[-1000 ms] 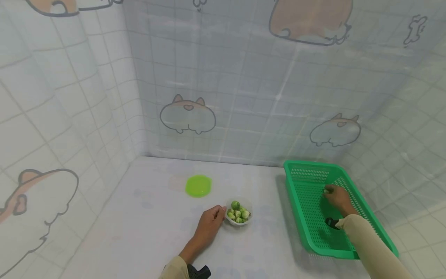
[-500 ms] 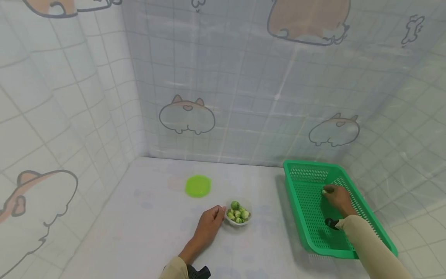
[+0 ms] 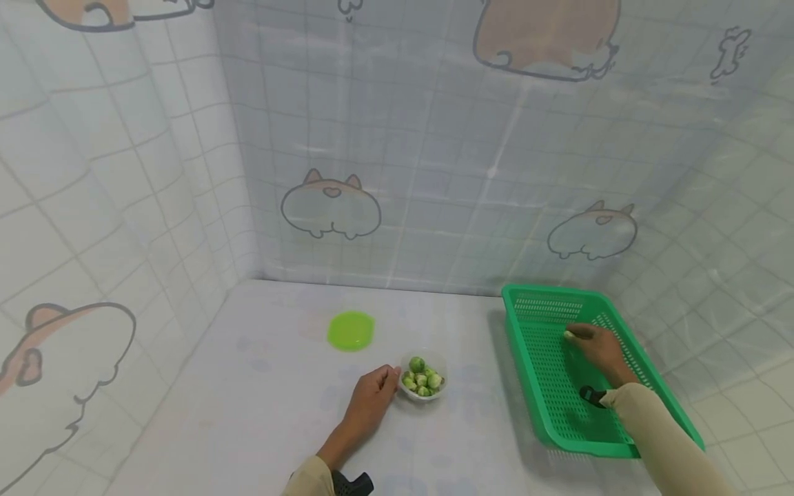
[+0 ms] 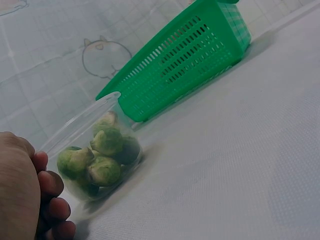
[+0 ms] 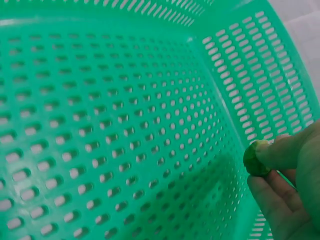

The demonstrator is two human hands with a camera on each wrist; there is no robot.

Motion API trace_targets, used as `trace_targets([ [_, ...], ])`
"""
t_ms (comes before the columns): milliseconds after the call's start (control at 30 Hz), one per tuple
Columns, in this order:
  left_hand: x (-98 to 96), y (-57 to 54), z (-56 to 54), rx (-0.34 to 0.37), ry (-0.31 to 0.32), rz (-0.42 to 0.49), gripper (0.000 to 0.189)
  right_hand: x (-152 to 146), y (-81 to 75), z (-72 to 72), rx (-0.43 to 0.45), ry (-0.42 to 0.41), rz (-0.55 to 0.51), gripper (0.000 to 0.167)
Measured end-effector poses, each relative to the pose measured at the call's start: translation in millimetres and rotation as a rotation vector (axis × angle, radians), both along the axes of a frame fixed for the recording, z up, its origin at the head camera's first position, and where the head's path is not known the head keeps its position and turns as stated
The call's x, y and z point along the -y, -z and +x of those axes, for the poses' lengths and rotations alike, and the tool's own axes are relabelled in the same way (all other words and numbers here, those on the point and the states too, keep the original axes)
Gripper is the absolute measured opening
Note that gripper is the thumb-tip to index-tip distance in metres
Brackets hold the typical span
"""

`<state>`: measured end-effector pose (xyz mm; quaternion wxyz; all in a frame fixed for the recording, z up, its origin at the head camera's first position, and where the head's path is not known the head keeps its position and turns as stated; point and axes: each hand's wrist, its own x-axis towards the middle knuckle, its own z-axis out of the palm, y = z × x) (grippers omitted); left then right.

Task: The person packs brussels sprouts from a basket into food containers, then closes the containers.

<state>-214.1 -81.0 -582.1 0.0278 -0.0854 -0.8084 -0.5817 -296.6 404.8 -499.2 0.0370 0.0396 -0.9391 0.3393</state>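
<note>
A small clear plastic tub with several Brussels sprouts in it stands on the table. My left hand is at its left side, with fingers curled and fingertips pinching at the rim; the left wrist view shows the knuckles partly covering the tub. Inside the green basket on the right is my right hand. Its thumb and fingers pinch one Brussels sprout above the basket's perforated floor, near a slotted wall.
A flat lime-green lid lies behind and to the left of the tub. Patterned sheeting walls in the table at the back and both sides. The basket's raised rim surrounds the right hand.
Within the basket, the right hand has shifted slightly left, and the sprout in its fingertips shows more. The left hand and the tub have stayed in place.
</note>
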Motion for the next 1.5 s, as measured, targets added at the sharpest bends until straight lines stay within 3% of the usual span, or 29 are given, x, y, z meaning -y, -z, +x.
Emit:
trace_targets([
  [233,0.7,0.6,0.8,-0.014,-0.003,0.007,0.044,11,-4.3,-0.3,0.035,-0.031,-0.112,0.051],
  [800,1.5,-0.8,0.2,-0.002,-0.006,-0.001,0.044,38,-17.3,4.4,0.106,-0.091,-0.217,0.056],
  [1267,1.3,-0.8,0.9,0.000,0.003,0.008,0.044,79,-38.0,8.8,0.028,-0.198,-0.309,0.047],
  [1500,0.5,0.6,0.7,-0.007,0.008,0.014,0.043,104,-46.6,13.9,0.048,-0.228,-0.337,0.044],
])
